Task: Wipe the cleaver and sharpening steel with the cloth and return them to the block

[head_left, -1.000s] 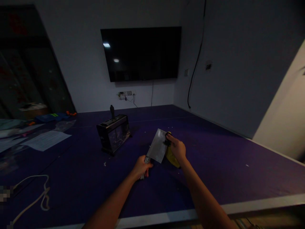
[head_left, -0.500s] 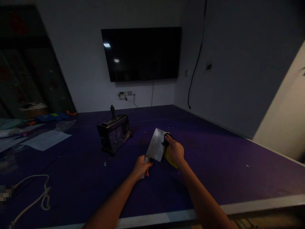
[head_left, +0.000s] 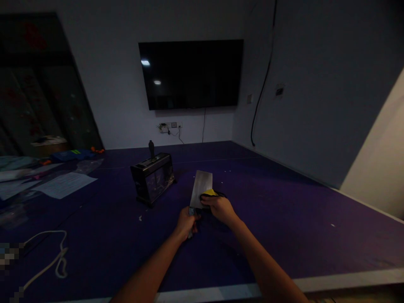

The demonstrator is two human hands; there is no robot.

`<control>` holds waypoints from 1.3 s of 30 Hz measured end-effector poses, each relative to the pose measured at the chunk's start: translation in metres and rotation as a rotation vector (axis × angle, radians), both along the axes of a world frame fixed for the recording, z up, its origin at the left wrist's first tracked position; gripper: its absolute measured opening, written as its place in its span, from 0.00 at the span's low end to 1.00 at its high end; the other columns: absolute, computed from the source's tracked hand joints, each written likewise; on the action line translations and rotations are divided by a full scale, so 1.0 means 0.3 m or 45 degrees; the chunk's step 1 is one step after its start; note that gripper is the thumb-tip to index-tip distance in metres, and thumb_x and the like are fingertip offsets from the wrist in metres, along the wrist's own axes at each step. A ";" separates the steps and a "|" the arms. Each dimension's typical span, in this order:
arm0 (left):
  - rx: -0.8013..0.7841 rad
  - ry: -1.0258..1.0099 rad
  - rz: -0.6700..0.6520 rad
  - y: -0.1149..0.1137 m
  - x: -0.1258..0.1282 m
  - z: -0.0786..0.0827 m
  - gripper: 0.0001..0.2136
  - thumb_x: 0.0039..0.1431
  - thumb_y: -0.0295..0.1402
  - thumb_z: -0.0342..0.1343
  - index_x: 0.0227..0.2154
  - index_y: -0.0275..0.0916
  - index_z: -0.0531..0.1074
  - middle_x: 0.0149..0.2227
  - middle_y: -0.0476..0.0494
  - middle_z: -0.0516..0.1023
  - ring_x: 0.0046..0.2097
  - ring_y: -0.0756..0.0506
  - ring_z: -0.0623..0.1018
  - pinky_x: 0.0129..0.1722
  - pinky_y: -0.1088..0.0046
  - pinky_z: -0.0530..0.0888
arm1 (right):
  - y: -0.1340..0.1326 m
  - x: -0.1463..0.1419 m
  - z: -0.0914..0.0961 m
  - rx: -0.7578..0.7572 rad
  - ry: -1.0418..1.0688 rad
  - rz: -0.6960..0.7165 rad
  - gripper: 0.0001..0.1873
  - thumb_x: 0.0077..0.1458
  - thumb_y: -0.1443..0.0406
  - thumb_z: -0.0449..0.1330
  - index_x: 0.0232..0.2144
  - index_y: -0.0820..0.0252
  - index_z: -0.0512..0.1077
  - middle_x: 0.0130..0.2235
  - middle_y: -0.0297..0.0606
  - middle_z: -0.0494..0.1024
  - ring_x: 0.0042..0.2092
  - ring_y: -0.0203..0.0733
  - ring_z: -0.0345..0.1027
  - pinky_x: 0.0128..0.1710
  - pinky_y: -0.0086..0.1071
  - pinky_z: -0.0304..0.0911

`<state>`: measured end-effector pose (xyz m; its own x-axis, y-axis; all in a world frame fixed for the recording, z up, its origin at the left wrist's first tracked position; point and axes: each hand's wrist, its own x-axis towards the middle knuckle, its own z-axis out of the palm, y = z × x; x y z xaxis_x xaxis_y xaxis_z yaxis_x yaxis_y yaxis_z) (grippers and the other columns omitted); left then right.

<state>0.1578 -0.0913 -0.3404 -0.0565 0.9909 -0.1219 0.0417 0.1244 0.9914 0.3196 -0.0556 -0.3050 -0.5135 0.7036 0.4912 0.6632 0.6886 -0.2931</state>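
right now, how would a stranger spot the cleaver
Below the wall-mounted television spreads a purple table. Near its front edge, the left hand grips the cleaver; the right hand holds a yellow cloth against it. Its broad, silvery blade distinguishes it from the dark stand.

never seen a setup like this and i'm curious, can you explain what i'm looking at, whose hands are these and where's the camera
There's no machine here, just a person's bare hands, seen by one camera on their head, looking forward and down. The left hand holds a cleaver by its handle. The right hand holds what looks like a yellow-and-black cloth at the blade. On the purple tabletop stands a dark box-like stand with a black handle sticking up; papers and a pale cord lie left.
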 end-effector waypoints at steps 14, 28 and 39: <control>-0.006 0.010 0.008 -0.001 0.003 0.016 0.06 0.46 0.25 0.51 0.30 0.37 0.65 0.12 0.58 0.62 0.11 0.55 0.62 0.12 0.82 0.58 | 0.009 -0.014 -0.015 -0.123 0.162 0.155 0.27 0.46 0.76 0.47 0.43 0.49 0.74 0.47 0.27 0.74 0.51 0.35 0.66 0.53 0.31 0.59; -0.021 0.198 -0.239 -0.002 -0.006 0.016 0.05 0.49 0.26 0.53 0.28 0.37 0.62 0.12 0.60 0.60 0.10 0.56 0.62 0.12 0.83 0.59 | 0.058 0.089 -0.012 -0.076 0.220 -0.354 0.28 0.49 0.75 0.48 0.48 0.46 0.70 0.52 0.25 0.69 0.52 0.39 0.66 0.51 0.32 0.61; 0.079 0.352 -0.324 -0.006 -0.004 0.005 0.07 0.50 0.25 0.52 0.29 0.38 0.59 0.13 0.61 0.61 0.11 0.54 0.65 0.11 0.84 0.58 | 0.044 0.122 0.019 0.028 0.254 -0.626 0.31 0.50 0.75 0.47 0.56 0.49 0.63 0.58 0.28 0.64 0.52 0.43 0.66 0.51 0.36 0.63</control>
